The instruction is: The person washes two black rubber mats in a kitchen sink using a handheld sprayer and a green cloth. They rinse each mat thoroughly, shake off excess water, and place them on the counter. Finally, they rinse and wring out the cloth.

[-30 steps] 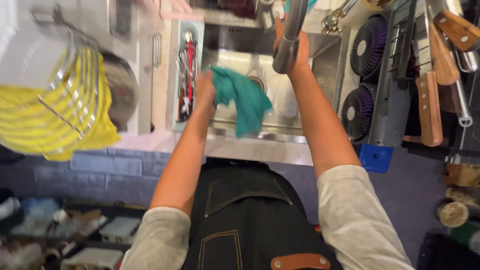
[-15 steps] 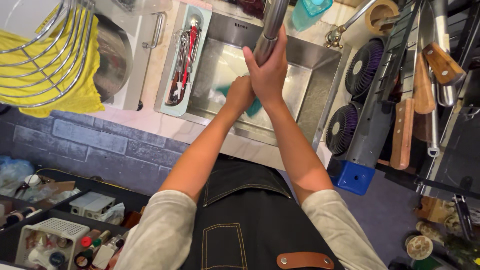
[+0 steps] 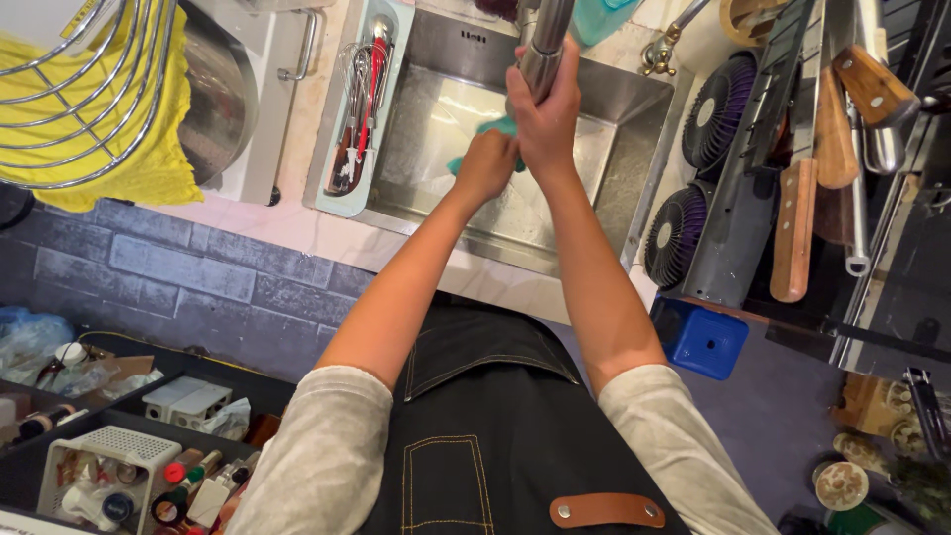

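Observation:
My left hand (image 3: 483, 164) is closed around a teal cloth (image 3: 498, 128) down inside the steel sink (image 3: 654, 149); only bits of the cloth show around my fingers. My right hand (image 3: 547, 111) grips the metal faucet spout (image 3: 545, 42) that hangs over the basin, right beside and above the cloth. Both forearms reach forward from my dark apron.
A pale caddy with a whisk and utensils (image 3: 359, 109) sits left of the sink. A wire basket with a yellow cloth (image 3: 94, 109) hangs at far left. Two purple fans (image 3: 698, 178), wooden-handled knives (image 3: 797, 198) and a blue stool (image 3: 701, 339) stand to the right.
The teal cloth, held up in front of the sink a second ago, has been lowered into the basin. My right hand has stayed on the faucet spout while the view shifted.

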